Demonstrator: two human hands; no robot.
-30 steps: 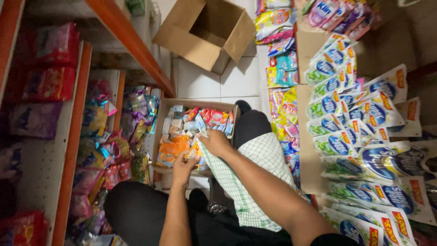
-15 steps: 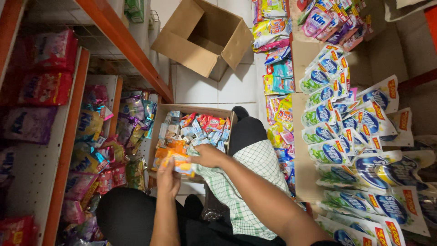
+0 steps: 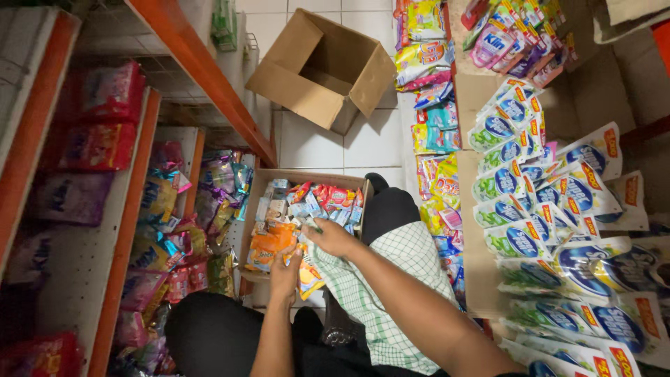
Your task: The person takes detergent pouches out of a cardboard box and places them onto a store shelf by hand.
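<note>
A cardboard box (image 3: 264, 183) packed with small colourful sachets sits on the floor by my knees. My left hand (image 3: 285, 271) grips orange sachet packs (image 3: 268, 244) at the box's near edge. My right hand (image 3: 331, 237) reaches over the same packs and pinches a sachet just above them. A green checked cloth (image 3: 391, 279) lies over my lap under the right forearm.
An empty open cardboard box (image 3: 321, 70) lies on the white tiles ahead. Orange-framed shelves (image 3: 125, 223) with snack packets stand at left. Rows of detergent pouches (image 3: 544, 202) on cardboard and hanging sachet strips (image 3: 433, 132) fill the right side.
Both hands have drawn back from the middle of the box to its near edge, and the left hand has taken up orange packs.
</note>
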